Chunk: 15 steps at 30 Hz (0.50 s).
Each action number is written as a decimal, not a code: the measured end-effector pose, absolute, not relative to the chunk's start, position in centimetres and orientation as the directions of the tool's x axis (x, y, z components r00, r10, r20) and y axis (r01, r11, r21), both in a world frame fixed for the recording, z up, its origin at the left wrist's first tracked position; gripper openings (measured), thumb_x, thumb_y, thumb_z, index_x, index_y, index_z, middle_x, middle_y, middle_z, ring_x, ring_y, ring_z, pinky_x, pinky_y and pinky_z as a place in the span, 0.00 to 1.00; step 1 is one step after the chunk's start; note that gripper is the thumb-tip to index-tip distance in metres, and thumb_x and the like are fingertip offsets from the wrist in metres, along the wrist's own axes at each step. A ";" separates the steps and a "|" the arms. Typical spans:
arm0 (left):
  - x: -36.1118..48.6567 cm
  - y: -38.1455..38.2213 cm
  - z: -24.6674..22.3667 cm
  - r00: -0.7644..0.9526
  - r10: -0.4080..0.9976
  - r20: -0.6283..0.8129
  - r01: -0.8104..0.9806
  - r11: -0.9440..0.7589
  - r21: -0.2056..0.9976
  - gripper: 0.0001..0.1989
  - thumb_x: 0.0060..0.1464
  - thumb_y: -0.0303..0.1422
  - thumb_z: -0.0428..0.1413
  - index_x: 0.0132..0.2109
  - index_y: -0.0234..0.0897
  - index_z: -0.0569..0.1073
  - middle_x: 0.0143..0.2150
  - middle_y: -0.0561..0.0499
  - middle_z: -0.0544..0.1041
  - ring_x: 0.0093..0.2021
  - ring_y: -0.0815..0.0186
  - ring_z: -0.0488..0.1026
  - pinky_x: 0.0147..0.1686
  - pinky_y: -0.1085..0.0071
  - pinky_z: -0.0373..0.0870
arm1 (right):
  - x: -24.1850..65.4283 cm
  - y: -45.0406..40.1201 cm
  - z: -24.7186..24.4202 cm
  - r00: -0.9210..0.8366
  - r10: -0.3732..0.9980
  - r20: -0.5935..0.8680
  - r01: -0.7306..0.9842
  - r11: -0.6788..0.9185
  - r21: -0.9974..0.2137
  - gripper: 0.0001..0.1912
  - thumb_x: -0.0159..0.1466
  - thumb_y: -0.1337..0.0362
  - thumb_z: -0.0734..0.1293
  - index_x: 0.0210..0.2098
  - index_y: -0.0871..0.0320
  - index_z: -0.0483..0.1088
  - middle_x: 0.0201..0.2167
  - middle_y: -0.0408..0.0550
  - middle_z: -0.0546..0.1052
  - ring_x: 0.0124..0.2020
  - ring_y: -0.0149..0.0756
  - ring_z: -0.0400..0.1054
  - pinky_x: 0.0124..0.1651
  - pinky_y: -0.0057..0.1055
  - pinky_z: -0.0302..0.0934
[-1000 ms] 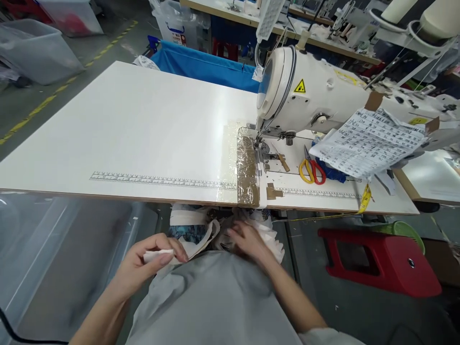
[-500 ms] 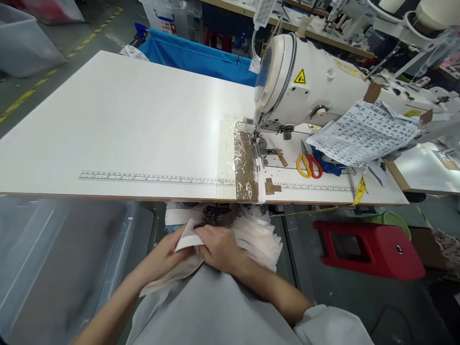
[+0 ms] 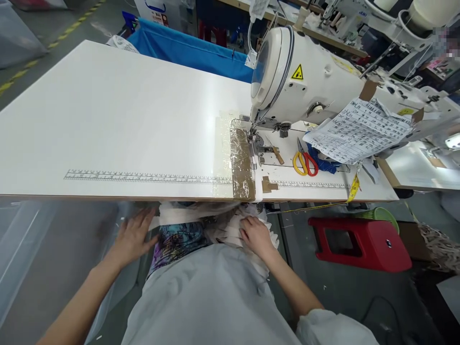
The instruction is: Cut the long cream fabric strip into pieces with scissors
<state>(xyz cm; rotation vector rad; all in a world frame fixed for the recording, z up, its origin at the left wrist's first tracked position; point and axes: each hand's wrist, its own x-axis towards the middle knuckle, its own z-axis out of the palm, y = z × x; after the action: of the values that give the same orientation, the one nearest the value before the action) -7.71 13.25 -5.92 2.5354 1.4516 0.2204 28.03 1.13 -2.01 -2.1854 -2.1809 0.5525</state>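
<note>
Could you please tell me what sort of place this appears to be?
Probably a garment-sewing workshop: a sewing machine stands on the white table, scissors lie by it, and the right hand is at some pale cloth.

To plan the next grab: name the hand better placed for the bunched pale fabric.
Likely the right hand: it lies on the bunched pale fabric; the left hand is farther off.
</note>
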 end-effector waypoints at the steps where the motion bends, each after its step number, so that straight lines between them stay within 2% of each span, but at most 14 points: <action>1: -6.8 12.7 -6.2 0.490 0.870 0.055 0.816 -0.480 0.322 0.28 0.59 0.41 0.44 0.60 0.28 0.64 0.58 0.30 0.70 0.60 0.41 0.65 0.56 0.44 0.63 | 28.3 0.5 -2.5 0.014 0.965 -0.263 0.970 -0.077 -0.231 0.07 0.64 0.67 0.64 0.39 0.60 0.73 0.39 0.56 0.76 0.43 0.46 0.69 0.45 0.37 0.62; 4: -3.0 10.8 -5.3 0.423 0.899 0.111 0.706 -0.404 0.582 0.23 0.59 0.41 0.46 0.55 0.30 0.69 0.53 0.34 0.75 0.56 0.48 0.69 0.55 0.53 0.66 | 28.7 -0.7 -3.5 0.063 0.956 -0.285 0.965 -0.132 -0.228 0.04 0.63 0.67 0.65 0.34 0.60 0.71 0.34 0.54 0.75 0.39 0.45 0.70 0.42 0.36 0.60; 6: 0.1 9.3 -4.1 0.435 0.899 -0.047 0.573 -0.236 0.785 0.20 0.59 0.42 0.47 0.50 0.35 0.73 0.48 0.40 0.78 0.49 0.53 0.74 0.50 0.59 0.69 | 28.6 -0.7 -3.7 0.069 0.957 -0.282 0.957 -0.143 -0.252 0.04 0.64 0.68 0.64 0.33 0.59 0.71 0.35 0.53 0.75 0.39 0.43 0.70 0.43 0.35 0.59; 8: 3.5 7.9 -3.3 0.555 0.773 -0.308 0.406 0.072 0.911 0.19 0.56 0.45 0.51 0.45 0.37 0.77 0.44 0.44 0.80 0.43 0.56 0.75 0.46 0.64 0.70 | 28.5 -0.5 -3.6 0.071 0.959 -0.273 0.946 -0.152 -0.288 0.05 0.64 0.70 0.62 0.33 0.59 0.70 0.35 0.51 0.75 0.37 0.41 0.70 0.41 0.33 0.59; 9: 5.1 7.3 -3.2 0.616 0.678 -0.401 0.339 0.231 0.912 0.19 0.54 0.47 0.54 0.42 0.37 0.78 0.42 0.45 0.81 0.42 0.57 0.75 0.45 0.65 0.70 | 28.4 -0.3 -3.4 0.074 0.960 -0.270 0.937 -0.159 -0.311 0.05 0.64 0.70 0.62 0.32 0.59 0.69 0.34 0.51 0.75 0.35 0.40 0.70 0.39 0.31 0.59; 11: 7.8 6.3 -3.2 0.680 0.576 -0.454 0.278 0.370 0.886 0.21 0.51 0.51 0.56 0.34 0.36 0.79 0.35 0.45 0.81 0.38 0.58 0.75 0.42 0.66 0.71 | 28.1 -0.2 -2.6 0.070 0.961 -0.266 0.917 -0.167 -0.362 0.05 0.65 0.69 0.62 0.32 0.59 0.67 0.31 0.47 0.75 0.31 0.36 0.70 0.34 0.28 0.58; 15: 11.2 6.0 -2.8 0.706 0.546 -0.451 0.169 0.488 0.856 0.29 0.52 0.57 0.49 0.30 0.34 0.75 0.29 0.45 0.78 0.33 0.61 0.74 0.40 0.66 0.71 | 27.3 -0.6 0.2 -0.007 0.982 -0.191 0.810 -0.107 -0.577 0.08 0.68 0.63 0.60 0.33 0.56 0.66 0.26 0.42 0.73 0.27 0.31 0.68 0.29 0.24 0.58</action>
<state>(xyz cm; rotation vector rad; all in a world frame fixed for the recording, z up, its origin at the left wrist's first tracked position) 11.16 6.02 -2.83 1.0607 0.7863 0.2604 27.31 -0.61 0.19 -1.9749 -1.8680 0.8106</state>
